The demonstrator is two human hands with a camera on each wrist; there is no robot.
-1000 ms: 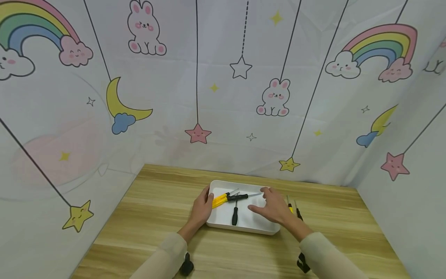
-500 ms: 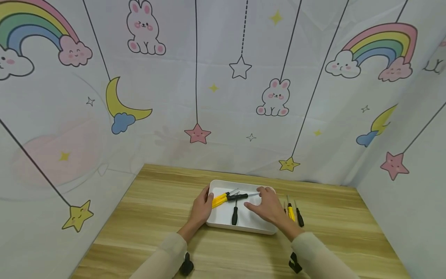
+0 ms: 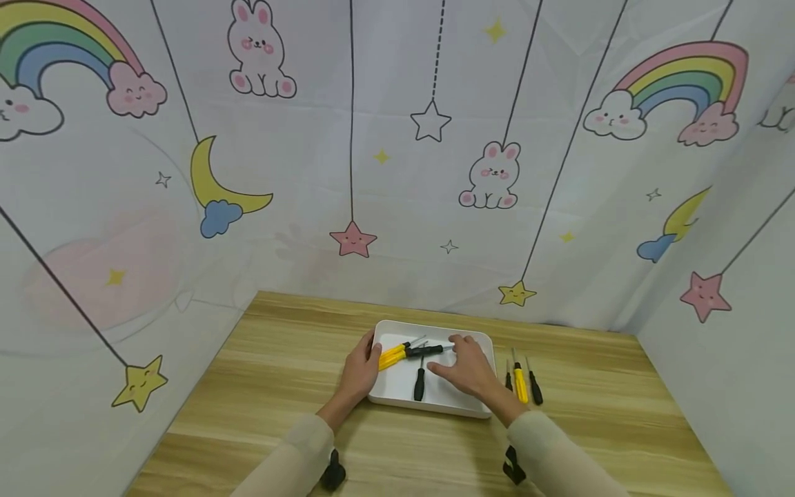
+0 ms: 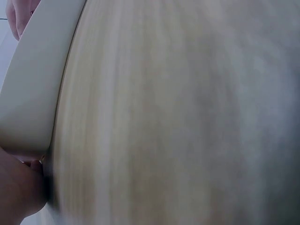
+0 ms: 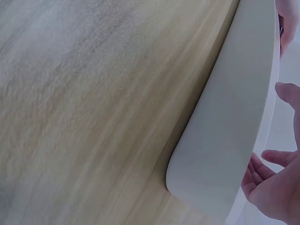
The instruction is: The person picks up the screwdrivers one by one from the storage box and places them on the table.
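Tray (image 3: 435, 408) gripped at its left rim by left hand (image 3: 359, 367), probably for steadiness. Right hand (image 3: 468, 366) held over tray, fingers apart. Screwdrivers (image 3: 419, 385) held loose inside; three more screwdrivers (image 3: 520, 386) lined up right of tray, perhaps kept separate.

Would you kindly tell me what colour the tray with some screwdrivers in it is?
The tray is plain white, showing best in the head view.

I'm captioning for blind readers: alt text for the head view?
A person's left hand grips a white rectangular tray holding yellow- and black-handled screwdrivers, while their right hand hovers over it. Right of the tray, three more such screwdrivers lie on a wood-grain table, before a white cartoon-printed fabric backdrop.
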